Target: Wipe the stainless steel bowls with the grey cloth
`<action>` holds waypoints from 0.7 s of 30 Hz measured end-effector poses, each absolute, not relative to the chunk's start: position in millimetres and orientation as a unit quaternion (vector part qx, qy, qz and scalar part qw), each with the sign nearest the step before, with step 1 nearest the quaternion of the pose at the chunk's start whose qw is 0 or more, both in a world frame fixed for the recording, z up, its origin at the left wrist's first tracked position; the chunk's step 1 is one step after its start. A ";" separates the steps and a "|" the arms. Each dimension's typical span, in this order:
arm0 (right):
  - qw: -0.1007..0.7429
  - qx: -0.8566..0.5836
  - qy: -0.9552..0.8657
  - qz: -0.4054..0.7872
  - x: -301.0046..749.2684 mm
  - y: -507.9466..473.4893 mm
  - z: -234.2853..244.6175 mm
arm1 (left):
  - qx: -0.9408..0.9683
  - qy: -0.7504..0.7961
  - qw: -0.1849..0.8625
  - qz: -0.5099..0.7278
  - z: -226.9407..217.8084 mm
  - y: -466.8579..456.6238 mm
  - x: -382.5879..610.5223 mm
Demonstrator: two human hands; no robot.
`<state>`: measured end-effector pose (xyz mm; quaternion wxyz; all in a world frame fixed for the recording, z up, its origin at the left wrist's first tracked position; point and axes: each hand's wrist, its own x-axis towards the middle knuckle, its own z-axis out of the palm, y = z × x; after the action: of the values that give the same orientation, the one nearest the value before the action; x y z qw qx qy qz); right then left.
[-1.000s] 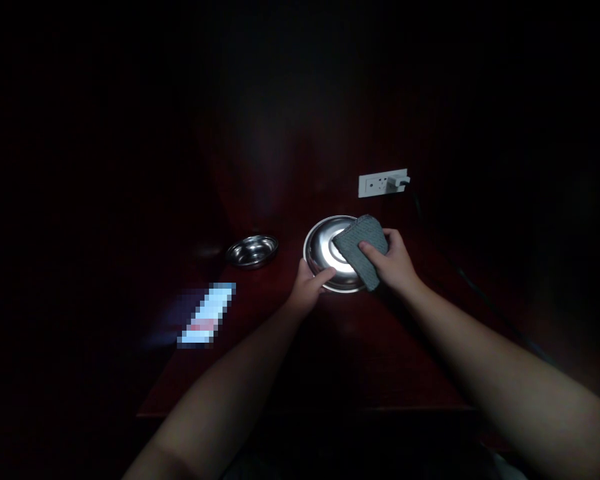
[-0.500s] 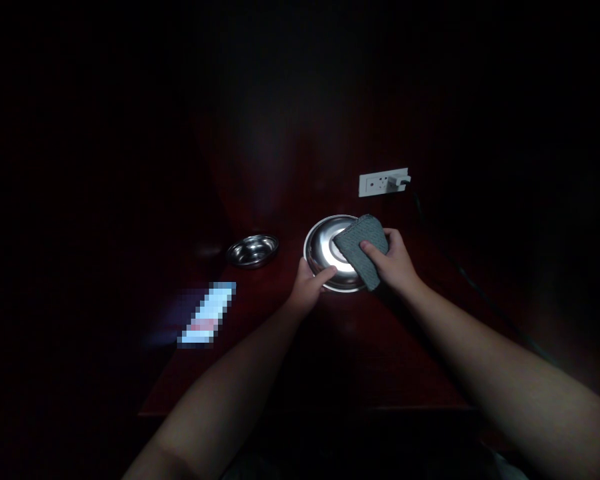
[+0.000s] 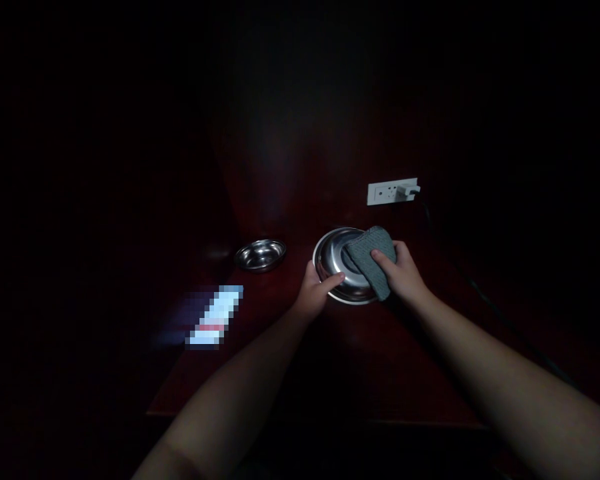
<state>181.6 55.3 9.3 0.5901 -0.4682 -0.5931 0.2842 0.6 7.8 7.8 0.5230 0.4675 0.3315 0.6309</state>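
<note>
A shiny metal bowl (image 3: 333,257) is held bottom side toward me above the dark red table. My left hand (image 3: 315,292) grips its lower left rim, thumb lying across the outer wall and fingers hidden behind. In my right hand (image 3: 405,272) is a folded grey-green cloth (image 3: 373,257), pinched with the thumb on top. The cloth lies against the right part of the bowl and covers some of its base. Whether the right fingers also touch the bowl's rim behind the cloth is hidden.
Left of my hands a second metal bowl (image 3: 261,256) stands upright on the table (image 3: 350,373). Nearer me, at the table's left edge, glows a pixelated bright panel (image 3: 215,317). A wall socket (image 3: 393,191) holds a plug, with a dark cable (image 3: 490,300) trailing right.
The whole view has shifted slightly, so everything appears a little lower and to the right. Both hands keep their hold, and the cloth stays on the bowl's right side, slightly more bent.
</note>
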 end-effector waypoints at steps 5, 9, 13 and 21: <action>0.592 -0.459 -0.601 0.278 182.4 56.4 8.2 | 0.491 0.325 0.494 0.640 5.7 8.9 -1.3; 0.593 -0.456 -0.598 0.289 180.8 55.9 8.0 | 0.496 0.310 0.484 0.651 4.9 9.0 -2.6; 0.600 -0.459 -0.585 0.296 180.3 59.3 5.1 | 0.483 0.295 0.492 0.662 4.5 8.8 -0.9; 0.612 -0.476 -0.570 0.272 182.2 64.1 0.4 | 0.444 0.337 0.556 0.616 1.6 5.3 0.9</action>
<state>182.2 64.1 0.4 0.6117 -0.4760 -0.5704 0.2716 0.9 5.3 1.6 0.5557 0.4442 0.3373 0.6165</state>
